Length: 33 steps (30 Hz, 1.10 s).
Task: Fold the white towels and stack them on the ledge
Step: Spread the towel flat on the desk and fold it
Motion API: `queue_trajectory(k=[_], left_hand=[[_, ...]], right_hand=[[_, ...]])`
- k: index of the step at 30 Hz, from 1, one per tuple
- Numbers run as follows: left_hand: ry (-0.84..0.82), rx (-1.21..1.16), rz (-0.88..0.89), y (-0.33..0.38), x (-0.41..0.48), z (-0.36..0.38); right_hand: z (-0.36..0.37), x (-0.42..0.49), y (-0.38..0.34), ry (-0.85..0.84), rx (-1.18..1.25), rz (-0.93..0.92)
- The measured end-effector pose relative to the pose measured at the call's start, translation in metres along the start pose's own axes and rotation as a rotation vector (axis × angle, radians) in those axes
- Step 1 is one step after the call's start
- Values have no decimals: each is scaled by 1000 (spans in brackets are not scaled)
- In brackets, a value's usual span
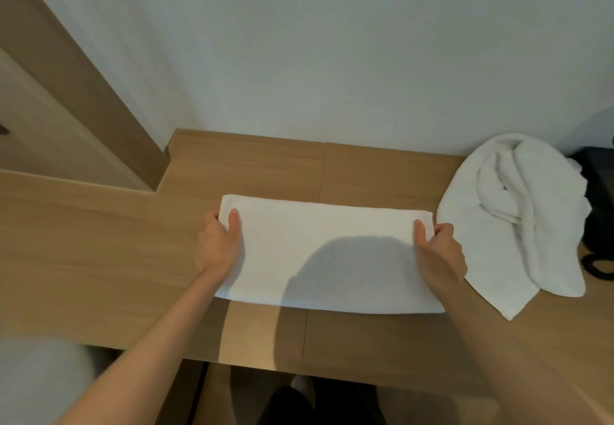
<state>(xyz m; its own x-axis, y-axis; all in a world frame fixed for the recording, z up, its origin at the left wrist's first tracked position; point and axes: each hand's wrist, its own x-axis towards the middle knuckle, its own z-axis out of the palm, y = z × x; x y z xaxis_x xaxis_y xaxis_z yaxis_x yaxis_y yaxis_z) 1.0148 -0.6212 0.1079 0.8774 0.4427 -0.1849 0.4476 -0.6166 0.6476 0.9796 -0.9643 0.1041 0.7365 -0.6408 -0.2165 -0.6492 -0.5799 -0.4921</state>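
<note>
Nearest the camera, at the bottom edge, a pair of dark trousers (319, 404) shows below the front lip of the wooden ledge (99, 241), and a pale blurred shape (36, 381) fills the near-left corner (too soft to name). Two bare forearms reach up and away from there.

The left hand (217, 241) grips the left short edge of the folded towel (332, 225). Its fingers are curled under the cloth, out of sight, and the left thumb (234, 221) lies flat on top, so the edge is pinched between them. The right hand (438, 251) does the same at the right short edge, with the right thumb (419, 232) on top and the knuckles bent around the hem. Neither hand is spread; both are closed on the cloth.

The folded towel is a long white rectangle lying flat across the middle of the ledge, its long sides running left to right, and a rounded shadow (335, 275) falls over its near half. A thin seam (320, 172) in the wood runs from near to far beneath it.

Just to the right, a crumpled towel (511, 218) sits in a loose heap, also on the ledge, close to the right hand but not touching the folded one. Past that, at the far right edge, there is a black device (598, 188) with a black cord (596, 266) coiled in front of it.

Behind the ledge rises a plain white wall (332, 52), and a wooden door frame (83, 78) slants down the far left.
</note>
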Motion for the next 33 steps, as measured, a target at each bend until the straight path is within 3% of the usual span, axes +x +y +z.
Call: queue_trajectory(k=[8, 19, 22, 25, 28, 30, 33], left_hand=[[50, 194, -19, -18, -27, -10], [27, 271, 135, -27, -29, -9], [122, 271, 108, -13, -37, -11], [195, 250, 361, 17, -55, 2], [-103, 354, 696, 44, -89, 43], [-225, 438, 720, 47, -102, 73], [-233, 549, 701, 34, -97, 91]], right_hand=[[-3, -39, 27, 50, -105, -24], [-10, -43, 33, 47, -180, -195], [-8, -50, 28, 149, -152, -168], [0, -60, 16, 338, -186, -312], [26, -76, -13, 121, -90, -553], [47, -84, -25, -50, -168, -647], [68, -84, -18, -90, -335, -668]])
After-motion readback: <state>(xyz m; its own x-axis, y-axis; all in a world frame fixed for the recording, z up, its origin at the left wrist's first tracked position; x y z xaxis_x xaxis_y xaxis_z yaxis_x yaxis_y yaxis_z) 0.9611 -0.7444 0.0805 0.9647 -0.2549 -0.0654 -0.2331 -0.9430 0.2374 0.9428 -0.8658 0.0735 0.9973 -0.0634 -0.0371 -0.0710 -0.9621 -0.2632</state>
